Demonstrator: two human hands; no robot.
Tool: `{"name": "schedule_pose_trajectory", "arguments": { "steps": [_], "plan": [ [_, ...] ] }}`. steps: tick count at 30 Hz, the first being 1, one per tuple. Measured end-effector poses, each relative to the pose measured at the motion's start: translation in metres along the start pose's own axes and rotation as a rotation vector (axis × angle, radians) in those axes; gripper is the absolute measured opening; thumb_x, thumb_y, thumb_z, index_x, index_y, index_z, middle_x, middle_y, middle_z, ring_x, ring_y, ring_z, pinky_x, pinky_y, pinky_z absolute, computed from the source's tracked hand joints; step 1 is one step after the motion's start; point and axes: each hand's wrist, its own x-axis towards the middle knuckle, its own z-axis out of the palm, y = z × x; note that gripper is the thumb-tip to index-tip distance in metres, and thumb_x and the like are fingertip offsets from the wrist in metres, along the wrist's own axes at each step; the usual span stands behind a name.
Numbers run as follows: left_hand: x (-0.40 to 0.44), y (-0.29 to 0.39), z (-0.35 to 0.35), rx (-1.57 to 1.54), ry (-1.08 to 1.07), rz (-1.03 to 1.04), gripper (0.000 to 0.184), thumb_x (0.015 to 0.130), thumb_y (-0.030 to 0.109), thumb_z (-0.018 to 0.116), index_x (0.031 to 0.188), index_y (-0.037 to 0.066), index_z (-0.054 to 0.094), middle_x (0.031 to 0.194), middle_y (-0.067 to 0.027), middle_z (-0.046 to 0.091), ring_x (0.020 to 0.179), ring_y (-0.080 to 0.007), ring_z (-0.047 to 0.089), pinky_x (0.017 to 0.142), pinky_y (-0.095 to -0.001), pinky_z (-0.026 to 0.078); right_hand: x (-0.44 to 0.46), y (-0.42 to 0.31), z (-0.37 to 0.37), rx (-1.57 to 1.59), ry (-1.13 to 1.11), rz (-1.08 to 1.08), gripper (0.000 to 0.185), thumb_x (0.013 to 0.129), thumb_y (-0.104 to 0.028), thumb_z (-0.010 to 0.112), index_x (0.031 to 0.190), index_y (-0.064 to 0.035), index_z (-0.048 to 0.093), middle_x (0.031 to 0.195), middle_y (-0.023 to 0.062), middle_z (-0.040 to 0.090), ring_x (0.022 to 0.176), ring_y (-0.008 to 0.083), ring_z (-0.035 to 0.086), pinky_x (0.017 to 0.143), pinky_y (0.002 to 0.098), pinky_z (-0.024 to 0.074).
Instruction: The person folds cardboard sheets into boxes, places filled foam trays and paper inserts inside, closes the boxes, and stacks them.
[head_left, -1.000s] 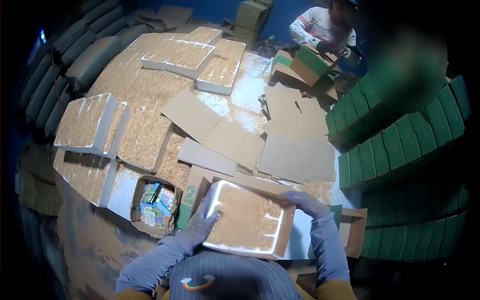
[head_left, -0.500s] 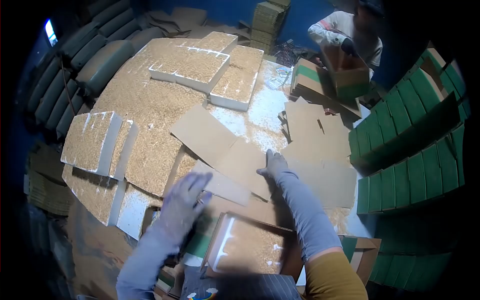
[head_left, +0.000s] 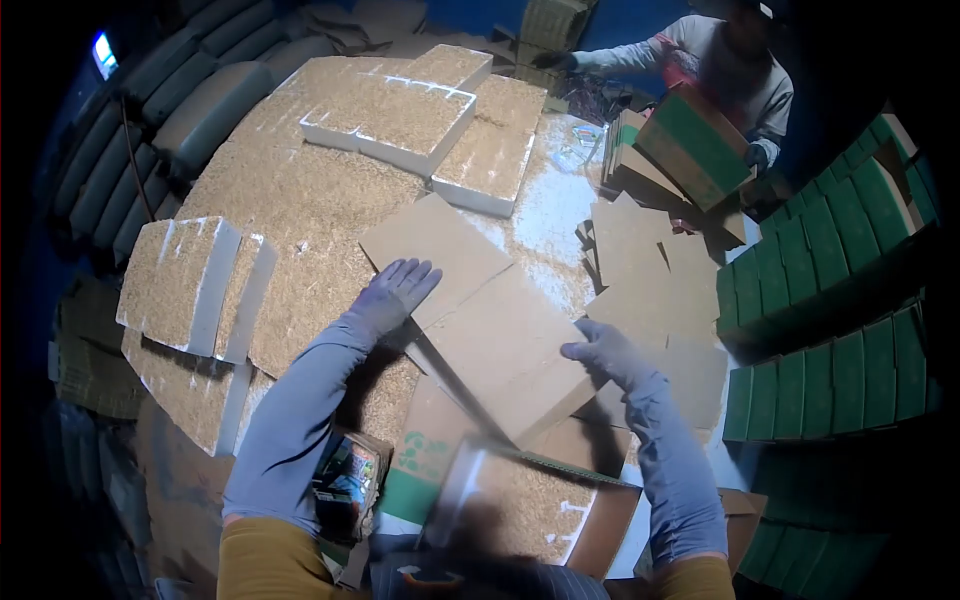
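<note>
A folded sheet of brown cardboard (head_left: pixel 500 320) lies aslant in front of me, its near end raised over an open carton. My right hand (head_left: pixel 615 352) grips the sheet's right edge, thumb on top. At the sheet's left edge, my left hand (head_left: pixel 395 295) rests with fingers stretched out flat against it. Both hands wear pale gloves. Below the sheet stands the open carton (head_left: pixel 612 520), holding a block with a tan, grainy top and white sides (head_left: pixel 520 505). A green-banded cardboard flap (head_left: pixel 412 470) lies to the carton's left.
Tan-topped blocks (head_left: pixel 390 115) sit on the table's far side, others (head_left: pixel 175 285) at left. Flat cardboard sheets (head_left: pixel 650 260) lie at right, near rows of green cartons (head_left: pixel 820 400). Across the table a co-worker (head_left: pixel 720 60) handles a green-banded carton (head_left: pixel 695 145). Printed packets (head_left: pixel 352 475) lie near my left forearm.
My left hand has moved up and forward onto the cardboard sheet. My right hand has shifted right, and the sheet's near end has risen. The co-worker has turned the carton and stretched out an arm.
</note>
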Motion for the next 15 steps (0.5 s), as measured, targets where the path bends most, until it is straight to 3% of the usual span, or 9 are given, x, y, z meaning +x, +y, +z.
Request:
{"name": "schedule_pose_trajectory", "arguments": {
  "steps": [2, 3, 6, 11, 13, 14, 15],
  "plan": [
    [0.007, 0.013, -0.058, -0.161, 0.065, -0.036, 0.051, 0.091, 0.009, 0.045, 0.141, 0.013, 0.047, 0.133, -0.0124, 0.057, 0.119, -0.0276, 0.058, 0.104, -0.0394, 0.045, -0.043, -0.022, -0.013, 0.300, -0.007, -0.081, 0.049, 0.081, -0.026, 0.077, 0.117, 0.0037, 0.063, 0.099, 0.0055, 0.068, 0.088, 0.0136, 0.061, 0.081, 0.0273, 0.0485],
    [0.008, 0.021, -0.081, -0.231, 0.108, -0.021, 0.051, 0.089, 0.006, 0.048, 0.140, 0.010, 0.048, 0.128, -0.0131, 0.060, 0.115, -0.0277, 0.061, 0.099, -0.0359, 0.049, -0.058, -0.023, -0.019, 0.272, 0.008, -0.101, 0.045, 0.081, -0.025, 0.076, 0.115, 0.0019, 0.064, 0.096, 0.0041, 0.067, 0.085, 0.0125, 0.061, 0.078, 0.0264, 0.0485],
    [0.002, 0.043, -0.121, -0.425, 0.016, -0.103, 0.051, 0.089, 0.003, 0.048, 0.140, 0.008, 0.047, 0.133, -0.0160, 0.058, 0.119, -0.0288, 0.060, 0.096, -0.0370, 0.052, -0.091, -0.038, -0.032, 0.196, 0.059, -0.138, 0.035, 0.081, -0.021, 0.075, 0.109, -0.0008, 0.067, 0.089, 0.0006, 0.067, 0.080, 0.0089, 0.060, 0.073, 0.0243, 0.0478],
    [-0.015, 0.081, -0.178, -0.228, 0.112, -0.092, 0.054, 0.089, 0.002, 0.050, 0.143, 0.011, 0.045, 0.132, -0.0146, 0.059, 0.113, -0.0310, 0.063, 0.094, -0.0362, 0.054, -0.135, -0.036, -0.055, 0.027, 0.207, -0.170, 0.030, 0.082, -0.017, 0.073, 0.105, 0.0002, 0.067, 0.084, 0.0003, 0.066, 0.077, 0.0090, 0.060, 0.071, 0.0236, 0.0477],
    [-0.054, 0.054, -0.181, -0.472, 0.038, -0.540, 0.059, 0.089, 0.001, 0.053, 0.145, 0.016, 0.043, 0.131, -0.0178, 0.059, 0.113, -0.0302, 0.064, 0.094, -0.0354, 0.054, -0.154, -0.004, -0.096, -0.043, 0.420, -0.198, 0.026, 0.082, -0.014, 0.071, 0.103, 0.0006, 0.066, 0.084, 0.0014, 0.066, 0.077, 0.0094, 0.061, 0.071, 0.0235, 0.0482],
    [-0.077, 0.042, -0.196, -0.506, 0.144, -0.661, 0.069, 0.077, -0.009, 0.059, 0.142, 0.007, 0.045, 0.129, -0.0181, 0.060, 0.109, -0.0312, 0.066, 0.092, -0.0345, 0.055, -0.172, 0.016, -0.128, -0.052, 0.594, -0.221, 0.024, 0.082, -0.012, 0.070, 0.102, 0.0008, 0.065, 0.085, 0.0022, 0.066, 0.078, 0.0097, 0.061, 0.071, 0.0236, 0.0485],
    [-0.096, 0.026, -0.196, -0.437, 0.156, -0.557, 0.063, 0.083, -0.004, 0.056, 0.144, 0.008, 0.043, 0.132, -0.0184, 0.059, 0.114, -0.0313, 0.062, 0.098, -0.0346, 0.051, -0.196, 0.037, -0.148, -0.030, 0.674, -0.266, 0.020, 0.084, -0.011, 0.069, 0.100, 0.0003, 0.065, 0.086, 0.0034, 0.066, 0.079, 0.0097, 0.061, 0.072, 0.0236, 0.0488]
  ]
}}
